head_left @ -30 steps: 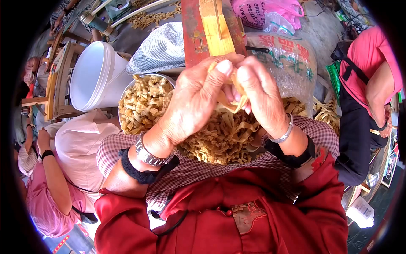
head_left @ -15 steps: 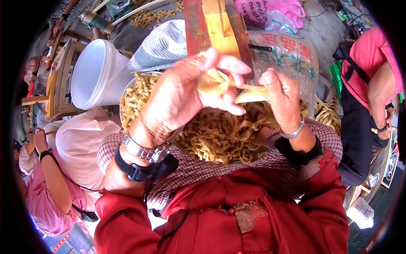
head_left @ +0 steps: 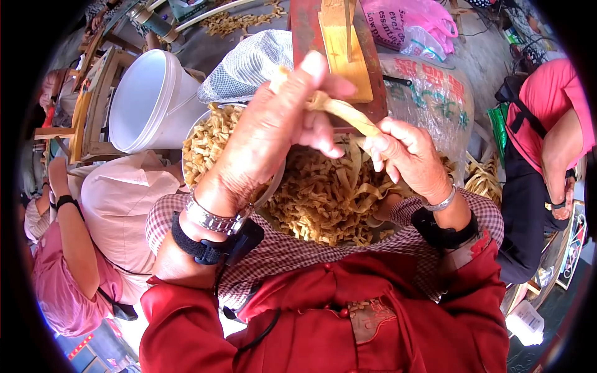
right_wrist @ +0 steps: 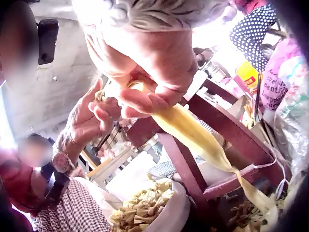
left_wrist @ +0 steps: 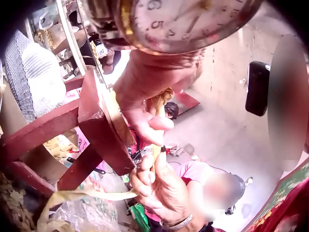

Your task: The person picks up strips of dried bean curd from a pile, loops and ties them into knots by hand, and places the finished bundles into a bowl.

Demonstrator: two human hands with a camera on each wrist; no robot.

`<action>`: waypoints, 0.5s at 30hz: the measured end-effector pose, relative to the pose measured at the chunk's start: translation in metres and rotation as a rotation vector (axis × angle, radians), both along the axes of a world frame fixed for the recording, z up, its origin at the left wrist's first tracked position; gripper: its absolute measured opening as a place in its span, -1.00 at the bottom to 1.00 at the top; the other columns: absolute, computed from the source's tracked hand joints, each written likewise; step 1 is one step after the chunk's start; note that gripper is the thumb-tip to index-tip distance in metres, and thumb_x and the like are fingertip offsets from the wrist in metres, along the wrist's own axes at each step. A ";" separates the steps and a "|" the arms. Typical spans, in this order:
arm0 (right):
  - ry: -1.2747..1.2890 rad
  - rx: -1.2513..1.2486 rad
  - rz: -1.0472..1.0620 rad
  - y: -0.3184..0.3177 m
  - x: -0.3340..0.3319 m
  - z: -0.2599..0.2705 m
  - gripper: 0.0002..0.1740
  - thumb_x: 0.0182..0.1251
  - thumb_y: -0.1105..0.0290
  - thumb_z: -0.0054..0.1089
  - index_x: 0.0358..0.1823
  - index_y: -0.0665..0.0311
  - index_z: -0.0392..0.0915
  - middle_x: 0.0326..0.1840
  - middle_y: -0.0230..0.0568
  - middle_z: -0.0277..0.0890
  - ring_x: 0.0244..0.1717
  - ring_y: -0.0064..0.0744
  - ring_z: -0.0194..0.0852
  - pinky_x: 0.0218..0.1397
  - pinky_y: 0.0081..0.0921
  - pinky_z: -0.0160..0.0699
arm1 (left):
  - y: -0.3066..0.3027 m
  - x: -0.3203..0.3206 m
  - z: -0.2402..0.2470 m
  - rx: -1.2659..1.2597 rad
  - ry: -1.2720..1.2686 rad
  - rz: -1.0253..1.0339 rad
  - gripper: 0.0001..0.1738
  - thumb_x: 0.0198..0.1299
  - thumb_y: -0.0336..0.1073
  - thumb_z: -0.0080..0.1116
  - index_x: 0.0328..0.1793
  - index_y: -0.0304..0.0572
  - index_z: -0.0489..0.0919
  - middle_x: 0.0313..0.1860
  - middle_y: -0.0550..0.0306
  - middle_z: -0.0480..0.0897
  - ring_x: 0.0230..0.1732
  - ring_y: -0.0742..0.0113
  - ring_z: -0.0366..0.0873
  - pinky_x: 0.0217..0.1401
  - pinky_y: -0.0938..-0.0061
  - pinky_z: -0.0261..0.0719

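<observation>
A pale yellow, flat, flexible strip (head_left: 351,117) runs between the two hands, above a heap of similar strips and knotted pieces (head_left: 311,199) between the knees. My left hand (head_left: 264,133) holds its bunched, knotted end near the thumb, with some fingers extended. Thumb and fingertips of my right hand (head_left: 416,155) pinch the strip farther along. From the right hand a long tail of the strip (right_wrist: 193,133) hangs down in the right wrist view. In the left wrist view, the knotted end (left_wrist: 163,100) shows beside the left fingers.
A round tub of knotted pieces (head_left: 208,140) stands at the left, near a white bucket (head_left: 140,102). Ahead is a red wooden bench (head_left: 308,37) bearing a yellow wood block (head_left: 345,68). A clear printed sack (head_left: 429,93) lies right of it. People sit on both sides.
Both hands were close together around the strip, then drew apart. The right hand has moved rightward and the strip now stretches between them. The head view has shifted slightly.
</observation>
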State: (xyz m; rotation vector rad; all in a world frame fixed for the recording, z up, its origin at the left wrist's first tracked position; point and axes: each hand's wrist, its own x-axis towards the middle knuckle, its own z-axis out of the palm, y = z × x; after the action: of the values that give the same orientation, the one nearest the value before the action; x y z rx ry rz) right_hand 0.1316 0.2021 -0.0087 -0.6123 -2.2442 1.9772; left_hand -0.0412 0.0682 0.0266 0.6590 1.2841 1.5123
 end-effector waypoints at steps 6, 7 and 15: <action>0.036 -0.044 0.016 -0.001 -0.004 -0.001 -0.72 0.39 0.21 0.07 -0.16 0.32 0.48 -0.44 -0.43 0.47 -0.46 -0.74 0.46 -0.62 -0.78 0.43 | -0.001 0.003 0.007 -0.187 0.253 -0.035 -0.56 0.34 -0.01 0.02 -0.20 -0.31 0.60 -0.65 0.26 0.48 -0.76 0.65 0.28 -0.75 0.74 0.12; 0.072 -0.077 0.019 -0.004 -0.005 -0.002 -0.71 0.41 0.21 0.05 -0.13 0.31 0.46 -0.41 -0.41 0.47 -0.44 -0.73 0.47 -0.61 -0.77 0.44 | 0.000 0.004 0.006 -0.171 0.163 -0.024 -0.68 0.31 -0.12 0.10 -0.20 -0.29 0.58 -0.65 0.29 0.46 -0.76 0.67 0.24 -0.75 0.77 0.09; 0.263 0.299 0.008 0.005 -0.003 0.010 -0.70 0.40 0.25 -0.03 -0.37 0.38 0.42 -0.58 -0.22 0.40 -0.51 -0.40 0.46 -0.42 -0.47 0.36 | 0.002 -0.008 0.007 0.011 -0.096 0.078 -0.90 0.23 -0.35 0.18 -0.24 -0.22 0.53 -0.60 0.35 0.42 -0.71 0.66 0.19 -0.70 0.73 0.19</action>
State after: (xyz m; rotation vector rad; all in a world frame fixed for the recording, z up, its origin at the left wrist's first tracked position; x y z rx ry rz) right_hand 0.1284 0.2075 0.0009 -0.2914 -2.3081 1.5705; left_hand -0.0493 0.0699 0.0334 0.5415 1.2416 1.5960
